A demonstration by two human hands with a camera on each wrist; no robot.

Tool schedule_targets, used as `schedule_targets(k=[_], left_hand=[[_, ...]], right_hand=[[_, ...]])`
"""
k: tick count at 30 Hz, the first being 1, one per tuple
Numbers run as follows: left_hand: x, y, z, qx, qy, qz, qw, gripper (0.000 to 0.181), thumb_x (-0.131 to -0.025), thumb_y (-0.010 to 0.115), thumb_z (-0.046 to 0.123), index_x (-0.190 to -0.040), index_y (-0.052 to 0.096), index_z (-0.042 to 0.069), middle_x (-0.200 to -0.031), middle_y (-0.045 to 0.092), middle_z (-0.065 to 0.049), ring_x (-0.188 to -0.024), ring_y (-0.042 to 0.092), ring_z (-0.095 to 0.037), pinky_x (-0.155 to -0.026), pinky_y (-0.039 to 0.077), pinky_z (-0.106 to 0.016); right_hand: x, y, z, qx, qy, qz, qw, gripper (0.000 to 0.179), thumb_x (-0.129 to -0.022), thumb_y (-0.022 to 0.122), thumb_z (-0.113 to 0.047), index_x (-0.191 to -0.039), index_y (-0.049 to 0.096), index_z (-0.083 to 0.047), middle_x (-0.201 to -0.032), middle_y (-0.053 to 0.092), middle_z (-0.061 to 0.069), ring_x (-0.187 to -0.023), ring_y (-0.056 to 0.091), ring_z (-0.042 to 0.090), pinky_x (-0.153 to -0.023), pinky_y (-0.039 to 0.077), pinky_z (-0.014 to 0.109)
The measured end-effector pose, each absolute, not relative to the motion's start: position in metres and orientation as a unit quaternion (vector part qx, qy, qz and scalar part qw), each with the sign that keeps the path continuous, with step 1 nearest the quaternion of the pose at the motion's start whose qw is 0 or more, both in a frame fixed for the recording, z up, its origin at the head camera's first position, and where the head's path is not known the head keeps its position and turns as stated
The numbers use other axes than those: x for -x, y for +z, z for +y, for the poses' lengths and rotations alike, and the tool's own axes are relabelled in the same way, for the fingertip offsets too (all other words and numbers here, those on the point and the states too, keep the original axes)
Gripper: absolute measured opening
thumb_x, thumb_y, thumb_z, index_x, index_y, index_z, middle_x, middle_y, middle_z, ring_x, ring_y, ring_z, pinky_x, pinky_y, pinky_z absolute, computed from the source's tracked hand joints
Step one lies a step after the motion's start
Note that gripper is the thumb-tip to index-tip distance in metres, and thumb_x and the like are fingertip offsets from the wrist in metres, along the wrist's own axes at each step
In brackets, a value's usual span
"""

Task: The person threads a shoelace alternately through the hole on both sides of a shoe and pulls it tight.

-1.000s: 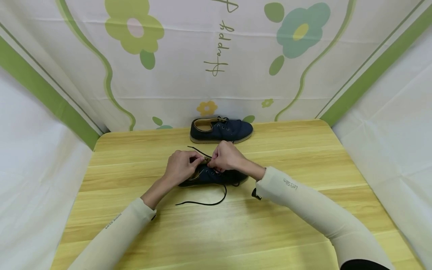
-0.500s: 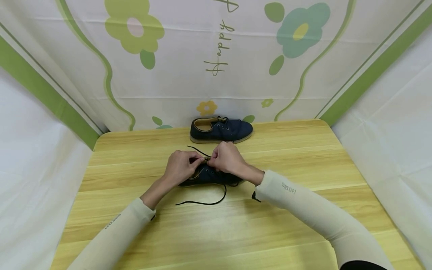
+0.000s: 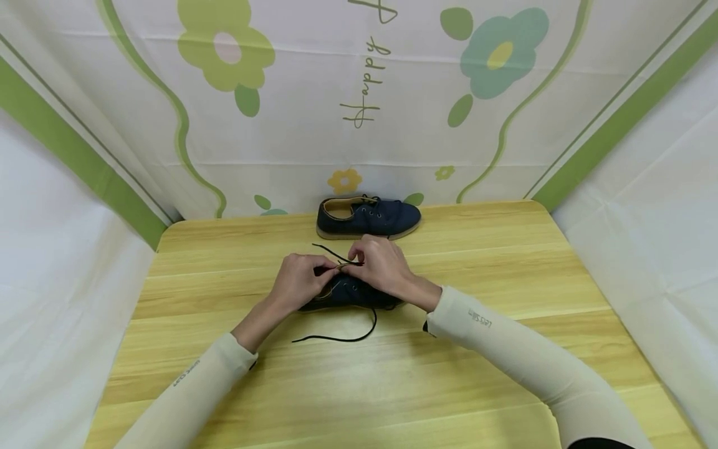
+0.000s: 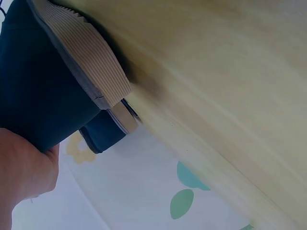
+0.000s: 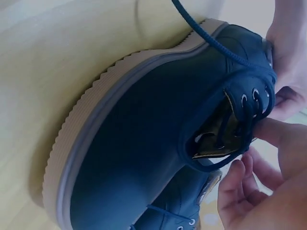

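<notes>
A dark navy lace-up shoe (image 3: 336,300) stands on the table in front of me, toe to the right. My left hand (image 3: 300,282) pinches the upper edge of its opening between thumb and fingers. At the eyelets, the right hand (image 3: 384,265) holds the dark shoelace (image 5: 247,129) between thumb and curled fingers. The right wrist view shows the lace looping loosely over the eyelet flap (image 5: 235,93), with the tan lining visible below. One free lace end (image 3: 336,339) lies on the near side. The heel (image 4: 43,91) fills the corner of the left wrist view.
A matching laced shoe (image 3: 392,218) stands behind, near the back edge of the wooden table (image 3: 336,399). Beyond it hangs a white curtain (image 3: 314,112) with printed flowers, and white cloth also flanks both sides.
My right hand has shifted slightly and its index finger has lifted, showing more dark lace beneath it. The left hand keeps its hold on the shoe's edge.
</notes>
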State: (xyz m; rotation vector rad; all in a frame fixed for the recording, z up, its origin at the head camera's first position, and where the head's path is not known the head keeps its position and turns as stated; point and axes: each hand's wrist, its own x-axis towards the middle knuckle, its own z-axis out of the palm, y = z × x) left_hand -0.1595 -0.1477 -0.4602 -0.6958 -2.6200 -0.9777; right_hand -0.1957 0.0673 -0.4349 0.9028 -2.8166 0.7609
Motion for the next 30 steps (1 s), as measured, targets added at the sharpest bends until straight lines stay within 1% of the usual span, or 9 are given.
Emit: schedule_targets(k=[3,7,11,14,18,21,23,27,30], left_hand=[[0.158,-0.46,-0.147,0.243,-0.334,-0.9,0.137,0.005,-0.09,0.085,0.009,-0.093,0.086,0.005,-0.088,0.082,-0.005,-0.071,0.076,-0.016,-0.061,0.058,-0.028],[0.158,-0.46,-0.147,0.244,-0.334,-0.9,0.141,0.004,-0.09,0.085,0.008,-0.092,0.086,0.005,-0.088,0.082,-0.005,-0.072,0.077,-0.017,-0.062,0.06,-0.029],[0.159,-0.46,-0.146,0.24,-0.338,-0.899,0.14,0.003,-0.089,0.086,0.006,-0.092,0.086,0.005,-0.088,0.082,-0.005,-0.073,0.077,-0.017,-0.063,0.06,-0.03],[0.159,-0.461,-0.146,0.237,-0.342,-0.899,0.139,0.004,-0.089,0.086,0.006,-0.092,0.086,0.006,-0.088,0.082,-0.005,-0.071,0.076,-0.016,-0.062,0.058,-0.028],[0.159,-0.461,-0.147,0.237,-0.348,-0.897,0.137,0.003,-0.089,0.086,0.007,-0.091,0.085,0.005,-0.088,0.081,-0.004,-0.063,0.071,-0.011,-0.055,0.051,-0.022],[0.159,-0.462,-0.147,0.239,-0.354,-0.894,0.136,0.004,-0.09,0.086,0.009,-0.091,0.085,0.005,-0.087,0.081,-0.004,-0.052,0.059,-0.004,-0.048,0.041,-0.019],[0.159,-0.462,-0.147,0.24,-0.359,-0.892,0.135,0.005,-0.09,0.086,0.009,-0.091,0.085,0.005,-0.087,0.081,-0.005,-0.047,0.049,0.0,-0.045,0.034,-0.019],[0.159,-0.462,-0.147,0.239,-0.362,-0.891,0.138,0.006,-0.091,0.085,0.011,-0.091,0.086,0.005,-0.087,0.081,-0.005,-0.048,0.047,0.004,-0.045,0.032,-0.018],[0.159,-0.462,-0.147,0.236,-0.363,-0.891,0.135,0.007,-0.091,0.085,0.012,-0.09,0.086,0.005,-0.087,0.081,-0.005,-0.047,0.046,0.004,-0.045,0.032,-0.018]], right_hand=[[0.199,-0.437,0.068,-0.326,0.278,-0.903,0.021,0.01,-0.092,0.086,-0.027,-0.092,0.086,-0.017,-0.087,0.074,-0.004,-0.078,0.065,0.012,-0.066,0.053,0.029],[0.203,-0.435,0.069,-0.33,0.326,-0.884,-0.052,0.007,-0.095,0.082,-0.021,-0.097,0.087,-0.016,-0.096,0.079,-0.002,-0.084,0.065,0.013,-0.072,0.052,0.03],[0.206,-0.429,0.069,-0.278,0.389,-0.865,-0.153,0.011,-0.098,0.078,-0.021,-0.104,0.086,-0.016,-0.105,0.079,-0.003,-0.089,0.067,0.012,-0.077,0.053,0.029],[0.208,-0.427,0.069,-0.235,0.438,-0.845,-0.198,0.013,-0.1,0.076,-0.022,-0.105,0.085,-0.013,-0.106,0.08,-0.002,-0.095,0.07,0.013,-0.084,0.055,0.03],[0.21,-0.427,0.069,-0.213,0.478,-0.83,-0.191,0.017,-0.101,0.075,-0.019,-0.107,0.084,-0.007,-0.106,0.08,0.002,-0.097,0.071,0.015,-0.088,0.057,0.033],[0.211,-0.428,0.07,-0.199,0.504,-0.821,-0.179,0.018,-0.102,0.074,-0.017,-0.107,0.083,-0.003,-0.108,0.079,0.004,-0.099,0.072,0.021,-0.087,0.058,0.034],[0.212,-0.427,0.073,-0.185,0.53,-0.807,-0.181,0.018,-0.103,0.073,-0.016,-0.107,0.082,-0.001,-0.107,0.08,0.006,-0.103,0.073,0.029,-0.089,0.06,0.039],[0.214,-0.424,0.083,-0.156,0.597,-0.763,-0.194,0.019,-0.104,0.07,-0.011,-0.11,0.078,0.004,-0.104,0.08,0.014,-0.108,0.072,0.045,-0.096,0.057,0.057],[0.216,-0.423,0.093,-0.136,0.62,-0.747,-0.198,0.018,-0.105,0.068,-0.009,-0.111,0.076,0.006,-0.103,0.08,0.017,-0.105,0.074,0.043,-0.098,0.056,0.06]])
